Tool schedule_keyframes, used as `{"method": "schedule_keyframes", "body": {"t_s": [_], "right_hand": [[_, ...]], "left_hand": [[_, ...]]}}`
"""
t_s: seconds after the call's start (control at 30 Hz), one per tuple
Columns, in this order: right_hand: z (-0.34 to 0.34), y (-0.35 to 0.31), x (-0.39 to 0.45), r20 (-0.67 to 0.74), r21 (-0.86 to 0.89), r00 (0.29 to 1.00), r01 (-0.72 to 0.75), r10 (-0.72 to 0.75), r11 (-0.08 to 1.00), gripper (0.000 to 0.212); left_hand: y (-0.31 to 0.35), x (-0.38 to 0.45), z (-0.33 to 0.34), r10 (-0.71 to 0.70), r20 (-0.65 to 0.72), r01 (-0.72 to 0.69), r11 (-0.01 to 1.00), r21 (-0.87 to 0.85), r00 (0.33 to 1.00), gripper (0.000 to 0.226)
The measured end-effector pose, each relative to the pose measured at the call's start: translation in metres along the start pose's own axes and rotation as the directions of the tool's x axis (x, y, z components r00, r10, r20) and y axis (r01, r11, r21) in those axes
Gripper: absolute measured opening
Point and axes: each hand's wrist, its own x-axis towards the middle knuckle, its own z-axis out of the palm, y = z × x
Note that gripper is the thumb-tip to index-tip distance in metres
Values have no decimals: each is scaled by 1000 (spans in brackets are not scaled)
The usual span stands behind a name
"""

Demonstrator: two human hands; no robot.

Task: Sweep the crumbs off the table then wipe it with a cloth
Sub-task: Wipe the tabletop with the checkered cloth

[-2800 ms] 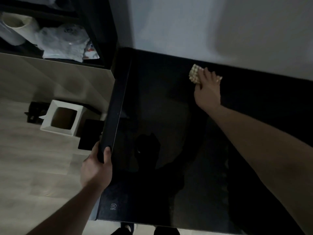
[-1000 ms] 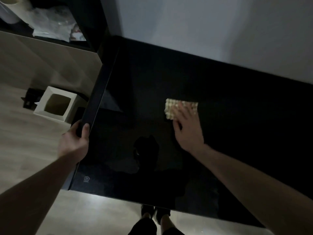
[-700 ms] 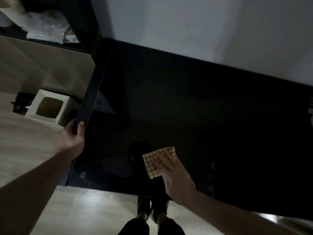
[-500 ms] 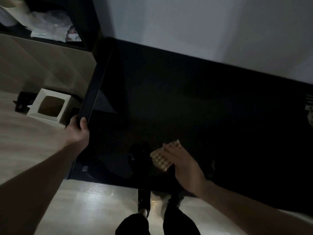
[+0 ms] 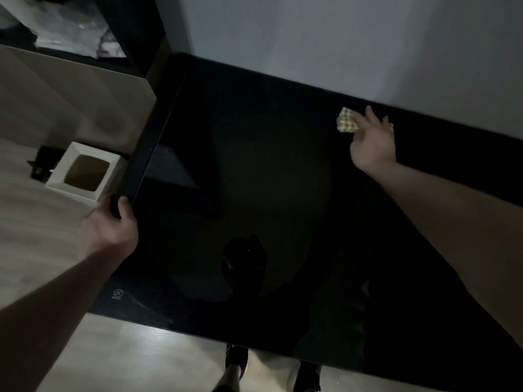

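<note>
Right hand point(image 5: 373, 142) way out at far edge of black tabletop point(image 5: 254, 165), near wall, fingers spread flat on checkered cloth point(image 5: 345, 124), pressing, no real grip. Left hand point(image 5: 111, 226) gripping tabletop's left edge, thumb on top. White box point(image 5: 85, 171) on floor.

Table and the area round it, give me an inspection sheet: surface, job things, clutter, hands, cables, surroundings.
Surface: table, glossy black, too dark to tell crumbs.
Job things: checked cloth at the far edge near the wall.
Clutter: nothing seen on the table.
Hands: left hand grips the table's left edge; right hand on the cloth, fingers spread.
Cables: nothing seen.
Surroundings: white box on the floor to the left; shelf with pale bundles; grey wall behind.
</note>
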Motion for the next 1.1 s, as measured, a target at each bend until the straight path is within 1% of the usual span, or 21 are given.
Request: {"method": "schedule_keyframes", "body": {"t_s": [0.07,0.13,0.17,0.2,0.27,0.33,0.4,0.47,0.57,0.6,0.63,0.73,0.77,0.8,0.83,0.87,0.9,0.97,1.0,1.03,1.1], "right_hand": [[10,-6,7,77,-57,997,-24,28,998,58],[22,-7,6,76,-75,995,-56,62,996,63],[26,-7,2,57,-75,997,-46,51,996,63],[28,-8,-6,38,-74,999,-7,10,997,62],[35,-7,-35,16,-66,988,156,-155,986,59],[42,-8,-78,0,-36,942,334,-334,942,55],[50,-10,-131,6,19,897,442,-442,897,50],[56,-12,-187,42,52,851,522,-524,852,50],[65,-7,-273,130,49,797,589,-590,807,57],[68,-5,-301,164,51,766,623,-622,781,60],[69,-3,-325,204,71,719,667,-665,742,63],[67,13,-359,299,150,553,778,-778,610,61],[62,18,-357,318,155,527,792,-788,591,60],[57,21,-349,335,189,517,782,-787,594,62],[47,20,-337,321,255,556,729,-767,635,62],[39,20,-318,308,326,612,651,-728,685,62],[30,19,-293,270,353,679,590,-683,726,61],[17,23,-226,108,315,799,537,-592,783,58],[14,28,-188,27,289,841,512,-541,809,53],[11,35,-150,-44,243,873,481,-486,842,48],[4,54,-77,-128,126,923,379,-363,917,49]], "left_hand": [[1,0,0,-6,-12,6,1000,-4,1000,54],[2,0,0,-5,-24,5,1000,-1,1000,54],[1,0,1,-9,-28,9,1000,2,1000,53],[2,0,1,-8,-28,8,1000,3,1000,52],[3,-2,1,-6,-35,6,1000,-2,999,51],[6,-5,-2,-8,-35,8,1000,2,999,51],[11,-10,-6,-20,-16,20,1000,23,1000,49],[15,-13,-11,-34,-16,34,999,32,999,50],[16,-15,-12,-36,-15,36,999,20,999,55],[15,-14,-12,-39,-4,39,999,22,999,55],[13,-14,-11,-42,-3,42,999,28,999,55],[11,-13,-11,-51,-11,51,999,17,999,55],[11,-12,-10,-51,-11,51,999,17,999,55],[12,-13,-11,-49,-19,49,999,21,999,56],[14,-14,-11,-50,-22,51,999,16,998,57],[17,-17,-13,-48,-17,49,999,18,999,56],[19,-18,-14,-51,-9,51,998,28,999,55],[19,-18,-13,-43,-7,43,998,49,999,53],[19,-17,-13,-37,-9,38,998,56,999,53],[18,-17,-12,-33,-14,34,997,64,999,53],[16,-15,-9,-15,-27,17,998,60,1000,51]]}}
